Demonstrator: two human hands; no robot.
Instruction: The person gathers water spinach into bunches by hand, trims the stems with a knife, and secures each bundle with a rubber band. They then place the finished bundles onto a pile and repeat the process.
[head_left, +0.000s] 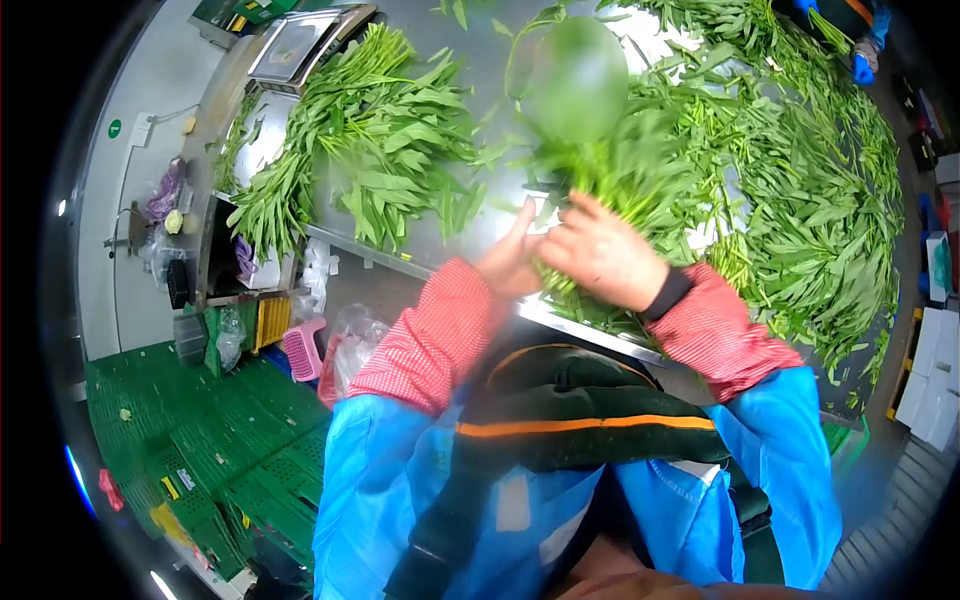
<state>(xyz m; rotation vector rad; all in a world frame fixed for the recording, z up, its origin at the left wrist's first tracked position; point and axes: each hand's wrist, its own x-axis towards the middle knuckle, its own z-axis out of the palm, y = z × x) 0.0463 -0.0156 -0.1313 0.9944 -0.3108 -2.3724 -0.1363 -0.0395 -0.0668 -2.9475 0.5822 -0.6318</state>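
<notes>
A bunch of water spinach with long narrow leaves is held near the table's front edge, its stems toward me. My right hand wraps its fingers round the stems. Close beside it, my left hand has its thumb stretched up and apart; its other fingers are partly hidden and smeared by motion. A large blurred green spot covers the leaves just beyond the bunch. Loose water spinach lies in a wide heap to the right. More bunches rest at the left.
The metal table carries a weighing scale at its back left corner. Green crates or pallets cover the floor at left, near a pink basket and plastic bags. A co-worker's blue-gloved hand shows at far right.
</notes>
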